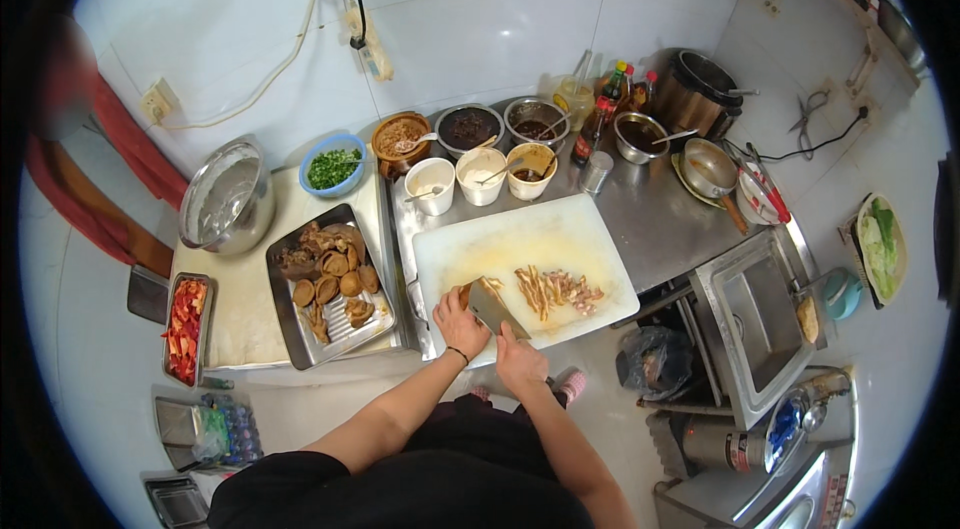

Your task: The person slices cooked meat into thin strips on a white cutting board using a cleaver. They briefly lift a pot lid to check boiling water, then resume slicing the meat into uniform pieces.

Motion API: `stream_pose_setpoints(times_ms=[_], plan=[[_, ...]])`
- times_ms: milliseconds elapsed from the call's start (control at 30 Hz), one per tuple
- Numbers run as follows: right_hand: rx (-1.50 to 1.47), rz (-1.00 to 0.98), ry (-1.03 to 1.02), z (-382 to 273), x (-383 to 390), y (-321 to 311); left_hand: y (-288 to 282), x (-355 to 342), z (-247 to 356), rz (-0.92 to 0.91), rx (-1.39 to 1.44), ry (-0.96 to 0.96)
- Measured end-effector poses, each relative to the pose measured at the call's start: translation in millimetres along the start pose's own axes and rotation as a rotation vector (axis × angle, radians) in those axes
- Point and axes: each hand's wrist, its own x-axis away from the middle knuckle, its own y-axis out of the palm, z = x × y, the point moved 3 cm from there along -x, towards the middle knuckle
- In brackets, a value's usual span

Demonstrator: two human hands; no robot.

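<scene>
My left hand [460, 326] has its fingers curled on a brown piece of meat [464, 292] at the left side of the white cutting board [520, 239]. My right hand [519, 363] grips a cleaver [492, 306], its blade beside my left fingers and partly hiding the meat. Sliced meat [555, 291] lies in a row on the middle-right of the board. Left of the board, a metal tray [286, 339] holds several brown cooked pieces.
Sauce bowls [470, 129], cups [430, 191], bottles [605, 114] and a pot [690, 94] line the back. A steel basin [225, 194] and a tray of red peppers [185, 329] are left. A sink [750, 319] is right, a bagged bin [650, 364] below.
</scene>
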Motion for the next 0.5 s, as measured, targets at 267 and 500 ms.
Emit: stream_pose_setpoints(times_ms=[267, 500], plan=[[0.036, -0.069, 0.052, -10.5, -3.4, 5.7, 0.0, 1.1, -3.6, 0.014, 0.018, 0.037], [0.008, -0.14, 0.085, -20.9, -22.3, 9.5, 0.6, 1.3, -3.2, -0.036, 0.016, 0.082]])
